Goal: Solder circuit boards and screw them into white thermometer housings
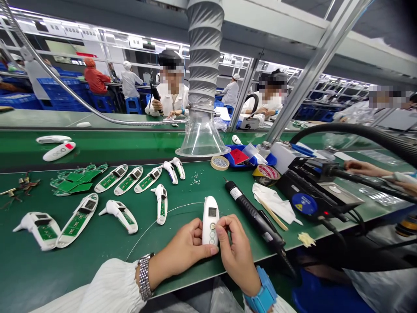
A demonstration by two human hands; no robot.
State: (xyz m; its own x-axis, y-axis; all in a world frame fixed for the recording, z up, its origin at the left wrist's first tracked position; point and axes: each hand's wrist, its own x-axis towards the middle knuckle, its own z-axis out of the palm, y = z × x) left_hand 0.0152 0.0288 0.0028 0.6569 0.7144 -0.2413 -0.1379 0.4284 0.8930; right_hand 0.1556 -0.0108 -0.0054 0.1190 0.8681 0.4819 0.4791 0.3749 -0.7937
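Note:
A white ear thermometer [211, 221] with a small grey screen and several round buttons stands upright over the bench's front edge. My left hand [185, 248] is closed around its left side and lower end, thumb across the bottom. From the right, my right hand [237, 248] has its thumb and curled fingers against the casing by the upper button. Left of them lies an open thermometer half [161, 204] with a green board inside. More opened housings, such as a long half shell [78, 221] and one with a pointed probe [120, 216], lie further left.
A black electric screwdriver [254, 213] lies close to my right hand. Behind it are a tape roll [266, 172], a blue tray [246, 161] and a dish of screws [220, 163]. A clear extraction hood [203, 137] hangs above. Green circuit boards [78, 178] are piled left.

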